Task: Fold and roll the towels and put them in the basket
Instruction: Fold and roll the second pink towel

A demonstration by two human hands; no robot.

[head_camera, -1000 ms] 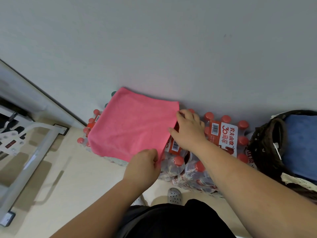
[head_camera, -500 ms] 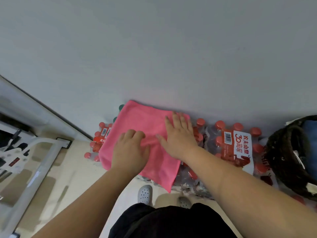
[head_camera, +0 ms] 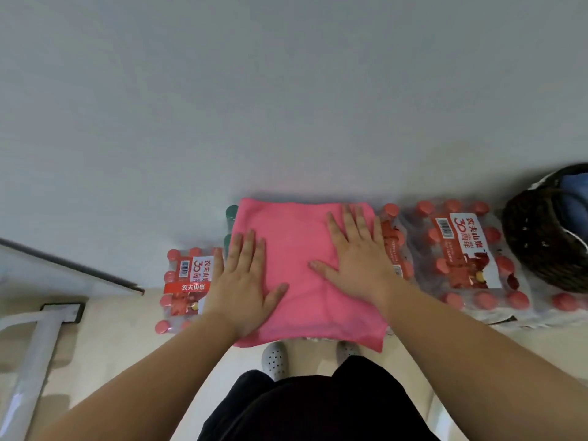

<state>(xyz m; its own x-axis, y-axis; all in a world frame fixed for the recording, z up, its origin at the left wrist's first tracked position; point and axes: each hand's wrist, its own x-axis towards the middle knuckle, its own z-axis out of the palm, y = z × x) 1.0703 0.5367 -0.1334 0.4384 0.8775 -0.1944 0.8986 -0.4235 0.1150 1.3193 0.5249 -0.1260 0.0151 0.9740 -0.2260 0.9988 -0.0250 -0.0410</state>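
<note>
One pink towel (head_camera: 299, 249) lies folded flat on shrink-wrapped packs of red-capped water bottles (head_camera: 461, 249) set against a grey wall (head_camera: 286, 90). Both hands rest palm-down on it with fingers straight and spread, gripping nothing: the left hand (head_camera: 245, 281) across the towel's left edge, the right hand (head_camera: 356, 249) on its upper right part. The towel's near edge hangs over the packs above the person's pale perforated shoes (head_camera: 275, 361). A dark woven basket (head_camera: 541, 230) stands at the far right, just beside the packs, with blue cloth (head_camera: 576, 192) inside it. A white metal frame (head_camera: 35, 354) stands on the floor (head_camera: 105, 345) at left.
</note>
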